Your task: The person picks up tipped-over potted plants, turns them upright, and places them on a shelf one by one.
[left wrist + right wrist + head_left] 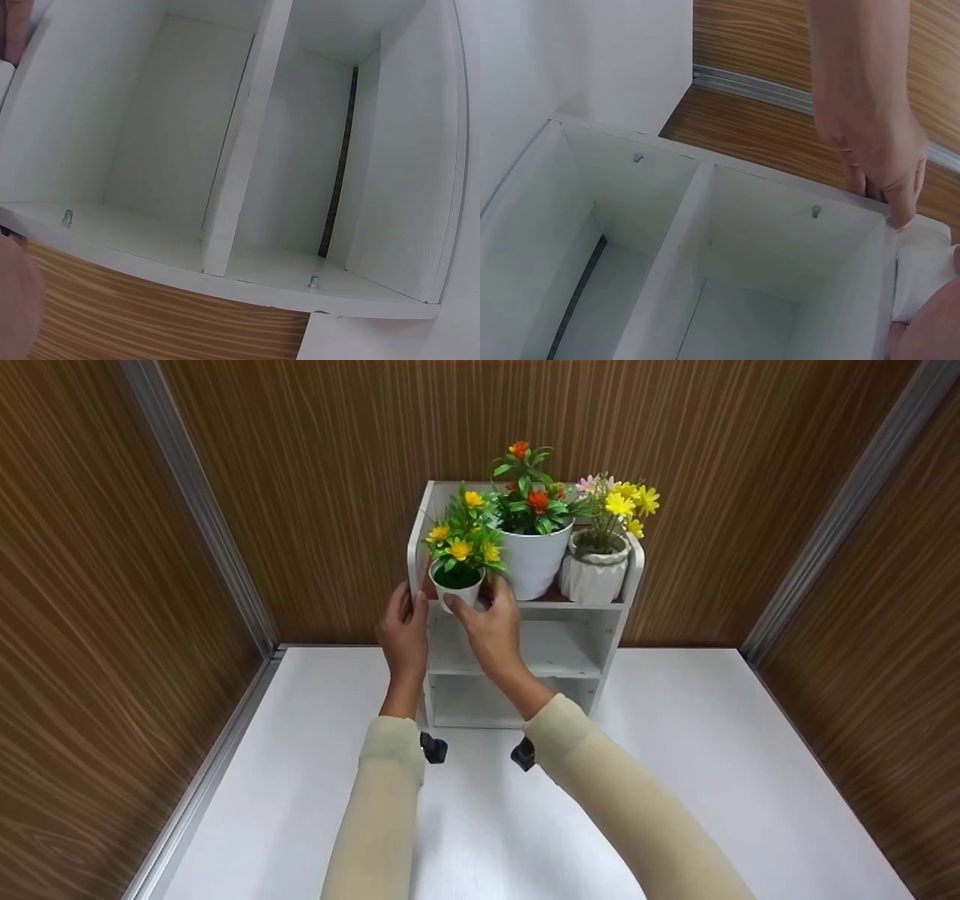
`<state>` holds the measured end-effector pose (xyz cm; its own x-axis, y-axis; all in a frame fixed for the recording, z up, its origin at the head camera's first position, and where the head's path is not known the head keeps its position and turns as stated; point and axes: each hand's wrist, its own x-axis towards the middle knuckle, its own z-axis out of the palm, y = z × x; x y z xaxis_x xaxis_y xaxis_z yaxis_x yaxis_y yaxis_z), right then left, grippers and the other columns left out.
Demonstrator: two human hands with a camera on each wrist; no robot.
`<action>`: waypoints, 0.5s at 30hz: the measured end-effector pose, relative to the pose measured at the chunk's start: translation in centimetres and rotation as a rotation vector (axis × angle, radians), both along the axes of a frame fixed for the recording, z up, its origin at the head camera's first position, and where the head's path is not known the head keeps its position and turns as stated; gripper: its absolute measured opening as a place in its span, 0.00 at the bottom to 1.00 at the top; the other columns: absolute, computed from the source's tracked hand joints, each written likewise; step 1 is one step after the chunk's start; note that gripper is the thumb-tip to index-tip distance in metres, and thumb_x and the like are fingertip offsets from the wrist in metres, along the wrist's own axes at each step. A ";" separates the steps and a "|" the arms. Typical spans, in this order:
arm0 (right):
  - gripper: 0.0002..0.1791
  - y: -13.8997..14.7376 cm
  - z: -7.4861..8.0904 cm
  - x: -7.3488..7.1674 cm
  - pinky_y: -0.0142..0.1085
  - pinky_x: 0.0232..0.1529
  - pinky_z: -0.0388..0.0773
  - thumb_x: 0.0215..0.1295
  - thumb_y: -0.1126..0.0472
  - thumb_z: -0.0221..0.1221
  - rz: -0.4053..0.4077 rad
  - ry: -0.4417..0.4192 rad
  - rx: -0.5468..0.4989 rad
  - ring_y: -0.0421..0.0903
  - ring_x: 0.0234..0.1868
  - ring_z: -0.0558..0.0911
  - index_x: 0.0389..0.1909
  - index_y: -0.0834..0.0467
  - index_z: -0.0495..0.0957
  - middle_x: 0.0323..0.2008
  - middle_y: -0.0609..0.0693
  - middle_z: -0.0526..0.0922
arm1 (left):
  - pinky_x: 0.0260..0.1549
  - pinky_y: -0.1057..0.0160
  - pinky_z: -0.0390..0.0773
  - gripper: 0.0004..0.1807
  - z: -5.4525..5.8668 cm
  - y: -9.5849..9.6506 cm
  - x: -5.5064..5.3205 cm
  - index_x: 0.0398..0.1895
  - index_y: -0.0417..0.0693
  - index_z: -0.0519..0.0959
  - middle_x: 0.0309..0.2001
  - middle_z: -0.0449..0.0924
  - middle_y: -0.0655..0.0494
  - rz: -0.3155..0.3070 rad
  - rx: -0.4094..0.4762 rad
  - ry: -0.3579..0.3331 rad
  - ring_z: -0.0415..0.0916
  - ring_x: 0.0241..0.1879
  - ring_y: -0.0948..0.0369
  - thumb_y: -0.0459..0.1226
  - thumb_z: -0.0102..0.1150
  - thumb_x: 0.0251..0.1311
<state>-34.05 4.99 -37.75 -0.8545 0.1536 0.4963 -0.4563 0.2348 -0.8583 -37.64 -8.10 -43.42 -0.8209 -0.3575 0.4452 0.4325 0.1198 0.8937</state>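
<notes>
My left hand (405, 636) grips the left side panel of a small white shelf unit (514, 667); in the right wrist view that hand (874, 150) has its thumb at the panel's front edge. At the top shelf's front left, my right hand (493, 626) holds a small white pot (463, 595) of yellow artificial flowers (459, 549), thumb in front. Whether the pot's base touches the shelf, I cannot tell. Beside it stand a larger white pot (534, 562) with red-orange flowers (537, 501) and a ribbed white pot (596, 576) with yellow and pink flowers (621, 502).
Below the top, the unit has two open compartments, the upper one (180, 112) and the lower one (300, 150), with small metal shelf pins (313, 282) on the side wall. It stands on a white table (675, 780) against brown wood-grain walls (322, 495).
</notes>
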 end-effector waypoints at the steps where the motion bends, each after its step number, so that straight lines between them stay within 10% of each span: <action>1: 0.36 -0.1 0.0 -0.1 0.36 0.66 0.75 0.61 0.51 0.72 -0.008 -0.002 0.003 0.45 0.61 0.78 0.66 0.58 0.70 0.60 0.53 0.76 | 0.60 0.63 0.78 0.25 0.0 0.0 0.0 0.69 0.58 0.73 0.68 0.75 0.59 0.001 0.001 0.002 0.74 0.66 0.62 0.53 0.54 0.72; 15: 0.32 -1.1 0.2 -0.6 0.40 0.64 0.77 0.63 0.50 0.70 -0.130 -0.007 0.127 0.47 0.60 0.79 0.63 0.59 0.72 0.58 0.55 0.80 | 0.61 0.61 0.77 0.26 -0.2 0.0 -0.1 0.69 0.54 0.73 0.69 0.75 0.56 0.000 0.006 0.016 0.73 0.67 0.60 0.51 0.55 0.73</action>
